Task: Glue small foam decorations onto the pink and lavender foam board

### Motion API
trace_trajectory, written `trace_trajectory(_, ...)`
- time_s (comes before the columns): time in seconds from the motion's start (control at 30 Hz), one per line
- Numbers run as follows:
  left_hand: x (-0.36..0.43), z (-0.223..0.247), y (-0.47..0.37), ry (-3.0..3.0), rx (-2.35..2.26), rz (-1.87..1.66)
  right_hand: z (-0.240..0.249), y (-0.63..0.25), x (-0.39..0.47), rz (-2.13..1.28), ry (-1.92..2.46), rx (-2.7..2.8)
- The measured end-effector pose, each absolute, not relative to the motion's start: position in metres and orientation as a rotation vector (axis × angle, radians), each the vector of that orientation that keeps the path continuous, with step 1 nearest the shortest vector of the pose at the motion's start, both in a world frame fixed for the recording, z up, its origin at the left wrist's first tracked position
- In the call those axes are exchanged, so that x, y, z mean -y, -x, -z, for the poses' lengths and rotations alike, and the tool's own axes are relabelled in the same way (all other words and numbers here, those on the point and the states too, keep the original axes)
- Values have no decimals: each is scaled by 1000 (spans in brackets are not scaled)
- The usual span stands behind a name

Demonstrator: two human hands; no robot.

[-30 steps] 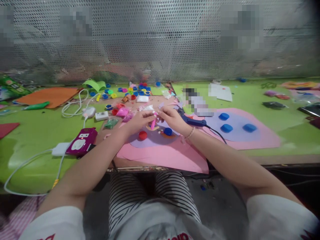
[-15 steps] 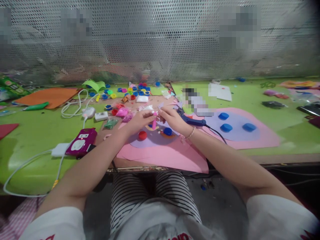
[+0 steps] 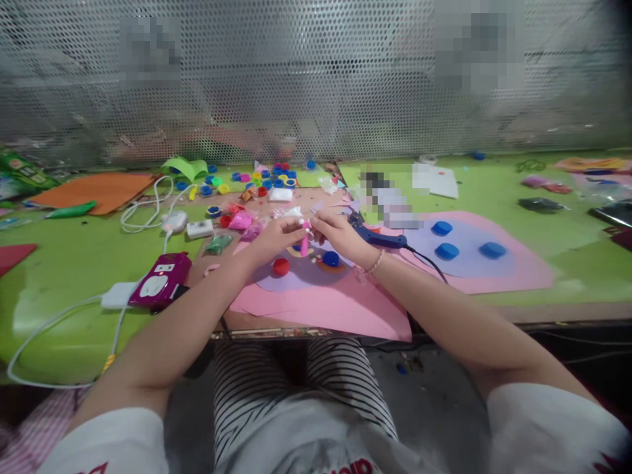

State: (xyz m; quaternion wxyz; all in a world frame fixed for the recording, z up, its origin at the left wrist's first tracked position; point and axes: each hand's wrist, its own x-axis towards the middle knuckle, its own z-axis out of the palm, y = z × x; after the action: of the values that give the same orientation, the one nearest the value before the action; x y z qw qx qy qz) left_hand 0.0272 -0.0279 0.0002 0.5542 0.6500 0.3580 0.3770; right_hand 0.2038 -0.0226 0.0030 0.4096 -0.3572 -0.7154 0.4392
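Swung from a slant to nearly upright, the pink piece (image 3: 305, 247) is held over purple paper (image 3: 303, 280). Leftmost, the left hand (image 3: 276, 239) pinches it near the top; a red cap (image 3: 281, 266) lies below, then a blue cap (image 3: 330, 259). The right hand (image 3: 342, 237) curls close beside the piece, its grip impossible to tell; rightward lies a corded blue tool (image 3: 386, 238).

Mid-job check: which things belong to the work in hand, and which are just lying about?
Likely in the work:
- pink piece, in the left hand, right hand close by
- red cap and blue cap below

Seemingly lying about:
- orange sheet
- red sheet
- green packet
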Motion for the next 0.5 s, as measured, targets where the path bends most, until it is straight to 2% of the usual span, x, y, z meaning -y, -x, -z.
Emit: trace_trajectory(0.5, 27, 2, -26, -1552, -836, -875, -3, -205, 22, -1104, 886, 1815)
